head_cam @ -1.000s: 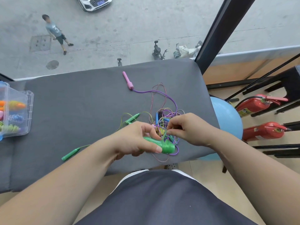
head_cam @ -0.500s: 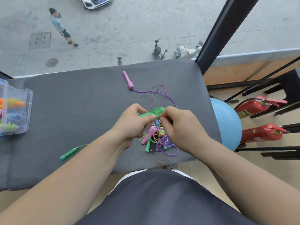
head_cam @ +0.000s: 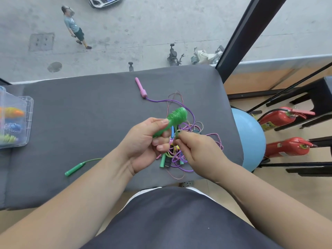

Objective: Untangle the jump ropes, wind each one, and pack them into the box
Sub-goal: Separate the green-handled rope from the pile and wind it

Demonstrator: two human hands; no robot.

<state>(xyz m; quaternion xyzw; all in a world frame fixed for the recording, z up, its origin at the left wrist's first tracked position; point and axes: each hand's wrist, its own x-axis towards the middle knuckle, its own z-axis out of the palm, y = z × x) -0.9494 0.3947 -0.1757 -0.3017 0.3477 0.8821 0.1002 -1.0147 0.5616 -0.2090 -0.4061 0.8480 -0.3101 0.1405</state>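
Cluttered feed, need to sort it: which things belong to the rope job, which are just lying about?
Job: green cord-wound handle in left hand; right hand pinching its cord; tangled coloured rope pile; pink plastic handle; loose green handle; clear plastic box.
Lying about: large blue ball; two red fire extinguishers.

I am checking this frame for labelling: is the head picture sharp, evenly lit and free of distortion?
Head view: soft even daylight, no glare, faint shadows on the grey padded bench; the wide-angle lens bows its far edge; the green wound jump rope in the left hand looks slightly soft; the clear plastic box at the left edge is smeared.
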